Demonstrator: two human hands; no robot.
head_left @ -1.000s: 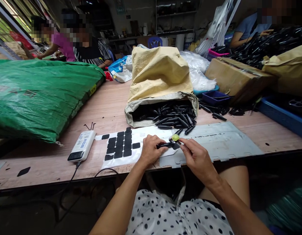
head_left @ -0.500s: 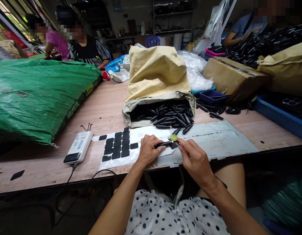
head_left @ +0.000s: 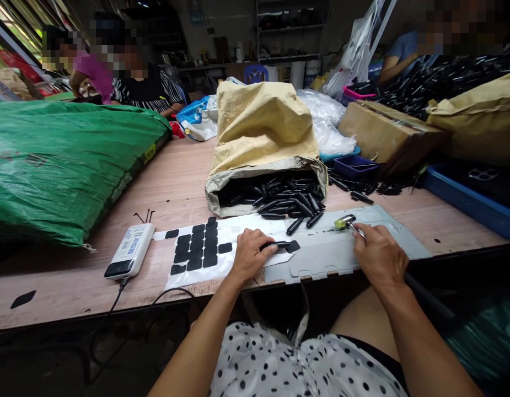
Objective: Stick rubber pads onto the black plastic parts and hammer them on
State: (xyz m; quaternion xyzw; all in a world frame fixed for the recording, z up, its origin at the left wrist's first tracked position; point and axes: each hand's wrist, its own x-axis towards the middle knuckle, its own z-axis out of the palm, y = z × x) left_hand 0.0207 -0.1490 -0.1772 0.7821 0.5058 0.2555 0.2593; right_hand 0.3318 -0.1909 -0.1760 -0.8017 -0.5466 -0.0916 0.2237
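My left hand (head_left: 251, 252) is closed round a slim black tube-shaped piece (head_left: 280, 244), held low over the board. Its far end is by a black rounded square pad (head_left: 293, 246); I cannot tell whether they touch. Off to the right, my right hand (head_left: 381, 253) grips the metal handle of a small mallet (head_left: 344, 221) with a yellow-green and black head, over the grey board (head_left: 387, 229). On a white sheet (head_left: 234, 266) left of my hands lie several black square pads (head_left: 196, 245). Beyond my hands, loose black pieces (head_left: 298, 207) spill from a tan sack (head_left: 263, 124).
A white power bank (head_left: 133, 248) with a cable lies at left, near a large green sack (head_left: 68, 165). Rightward are a cardboard box (head_left: 387, 132), a small blue tray (head_left: 354, 164) and a larger blue tray (head_left: 470, 193). Other people sit across the table.
My right hand has moved right with the mallet, away from the black piece. The left hand keeps its hold, nearly in place. The square pad beside it now shows more fully.
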